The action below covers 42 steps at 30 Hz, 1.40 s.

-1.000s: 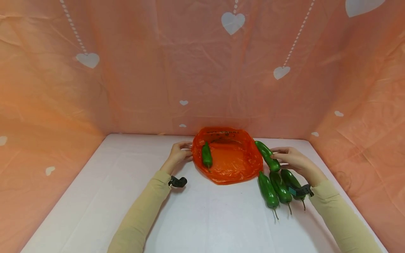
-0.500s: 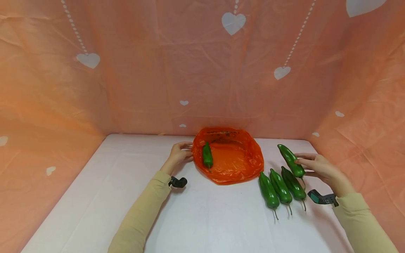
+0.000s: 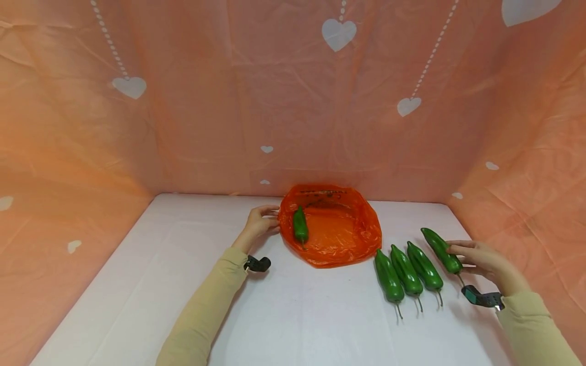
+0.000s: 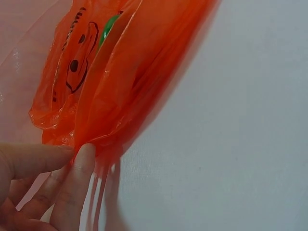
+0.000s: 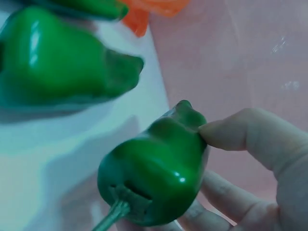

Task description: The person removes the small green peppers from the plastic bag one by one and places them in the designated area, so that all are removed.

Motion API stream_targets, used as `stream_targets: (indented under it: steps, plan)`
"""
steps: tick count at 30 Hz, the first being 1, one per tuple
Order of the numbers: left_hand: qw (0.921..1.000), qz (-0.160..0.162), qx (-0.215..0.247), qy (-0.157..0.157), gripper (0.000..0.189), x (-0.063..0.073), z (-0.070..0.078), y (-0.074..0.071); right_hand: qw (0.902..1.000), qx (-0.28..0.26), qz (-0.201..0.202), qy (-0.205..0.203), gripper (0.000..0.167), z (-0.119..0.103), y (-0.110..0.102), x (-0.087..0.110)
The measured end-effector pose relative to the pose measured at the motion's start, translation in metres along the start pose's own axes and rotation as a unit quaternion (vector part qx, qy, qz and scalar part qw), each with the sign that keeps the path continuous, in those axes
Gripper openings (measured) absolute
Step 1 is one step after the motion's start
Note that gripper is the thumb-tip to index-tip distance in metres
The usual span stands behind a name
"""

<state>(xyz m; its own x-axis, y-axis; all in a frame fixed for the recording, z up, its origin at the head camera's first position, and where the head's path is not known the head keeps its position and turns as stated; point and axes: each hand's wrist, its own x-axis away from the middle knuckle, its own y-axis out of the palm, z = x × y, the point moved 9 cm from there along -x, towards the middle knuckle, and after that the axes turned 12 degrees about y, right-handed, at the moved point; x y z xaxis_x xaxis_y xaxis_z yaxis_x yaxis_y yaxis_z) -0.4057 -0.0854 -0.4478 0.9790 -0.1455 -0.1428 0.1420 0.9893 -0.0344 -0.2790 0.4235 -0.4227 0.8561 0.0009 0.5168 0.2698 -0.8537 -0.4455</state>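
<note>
My left hand [image 3: 261,223] pinches the left edge of an orange-red plastic bag [image 3: 334,254], thumb and finger on the gathered film in the left wrist view. The bag's mouth gapes upward, and one green pepper [image 3: 300,225] lies inside at the left. Over at the right, my right hand [image 3: 487,262] holds another green pepper [image 5: 159,168] between thumb and fingers. Its stem points toward the person, and a shadow beneath suggests it is just off the table. Left of it lie three more green peppers [image 3: 404,272] in a row, stems toward the person.
The white table [image 3: 284,315] is enclosed by pink-orange sheeting [image 3: 206,127] with white hearts at the back and both sides. The bag stands near the table's back edge. The row of peppers lies close to the bag's right front.
My right hand has carried its pepper away from the bag's right rim, to the right and nearer the person, past the three in the row. My left hand has stayed at the bag.
</note>
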Motion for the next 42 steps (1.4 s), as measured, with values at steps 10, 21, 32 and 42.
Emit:
stream_targets:
  steps: [10, 21, 32, 42]
  plan:
    - [1.0000, 0.005, -0.007, 0.003, 0.045, 0.000, 0.000, 0.000, 0.9984, 0.045, 0.017, 0.030, 0.056, 0.018, 0.000, -0.003]
    - [0.9998, 0.008, -0.013, 0.012, 0.043, -0.004, 0.000, 0.001, 0.9992, 0.036, -0.008, 0.014, 0.057, 0.017, 0.011, -0.006]
    - [0.9998, 0.008, -0.011, 0.016, 0.043, -0.004, 0.000, 0.001, 0.9994, 0.016, -0.032, -0.001, 0.054, 0.016, 0.018, -0.007]
    - [0.9997, 0.007, -0.019, 0.017, 0.043, -0.005, -0.002, 0.000, 0.9993, 0.022, -0.030, -0.002, 0.053, 0.016, 0.017, -0.006]
